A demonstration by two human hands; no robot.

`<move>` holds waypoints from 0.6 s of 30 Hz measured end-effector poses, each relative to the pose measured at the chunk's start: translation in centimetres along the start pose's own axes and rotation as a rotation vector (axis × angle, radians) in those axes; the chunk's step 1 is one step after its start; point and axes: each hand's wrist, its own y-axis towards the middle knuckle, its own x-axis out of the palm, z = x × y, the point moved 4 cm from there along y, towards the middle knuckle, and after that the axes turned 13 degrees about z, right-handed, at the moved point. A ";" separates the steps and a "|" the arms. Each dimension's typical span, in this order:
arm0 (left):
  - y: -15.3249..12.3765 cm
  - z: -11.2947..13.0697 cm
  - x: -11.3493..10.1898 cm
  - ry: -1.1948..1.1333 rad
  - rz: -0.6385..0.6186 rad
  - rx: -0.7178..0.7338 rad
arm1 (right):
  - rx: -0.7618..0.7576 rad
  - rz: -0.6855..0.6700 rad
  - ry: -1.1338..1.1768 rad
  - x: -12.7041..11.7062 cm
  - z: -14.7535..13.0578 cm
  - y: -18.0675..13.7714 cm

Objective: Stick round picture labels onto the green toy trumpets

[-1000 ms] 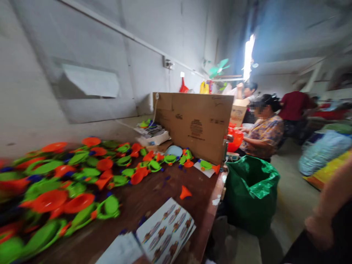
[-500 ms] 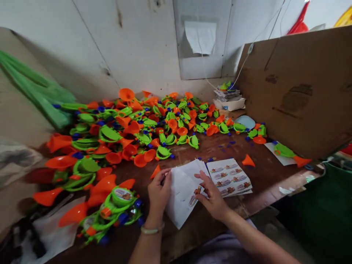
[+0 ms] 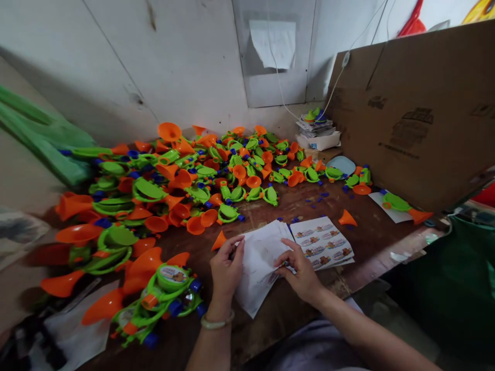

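Note:
My left hand pinches the left edge of a mostly bare white sticker sheet, thumb over the top. On the right side of that sheet, my right hand is closed, thumb and fingers pinched on a small printed sticker that they mostly cover. Whether the sticker still clings to the backing is hard to see. Beside my right hand lies a stack of full sticker sheets with printed oval pictures. A green toy trumpet with an oval sticker rests left of my left hand.
A large heap of green, orange and blue toy trumpets covers the table's back and left. A loose orange horn lies behind the sticker stack. At right stands a cardboard panel; a paper pile sits at the back.
My right hand's fingers have closed from a looser spread into a pinch over the sticker at the sheet's right side. My left hand keeps its hold. The view has shifted slightly.

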 end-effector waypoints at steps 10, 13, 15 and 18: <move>2.4 0.6 1.9 -0.027 -0.032 -0.030 | -0.199 0.123 -0.042 -3.6 -2.1 -0.9; 2.7 1.4 2.5 -0.062 -0.056 -0.027 | -0.215 0.143 -0.093 -4.4 -2.3 -0.2; 2.6 1.8 2.6 -0.075 -0.055 -0.031 | -0.225 0.123 -0.110 -4.2 -2.3 0.4; 2.4 2.5 2.4 -0.090 -0.055 -0.035 | -0.233 0.061 -0.102 -3.5 -2.3 1.3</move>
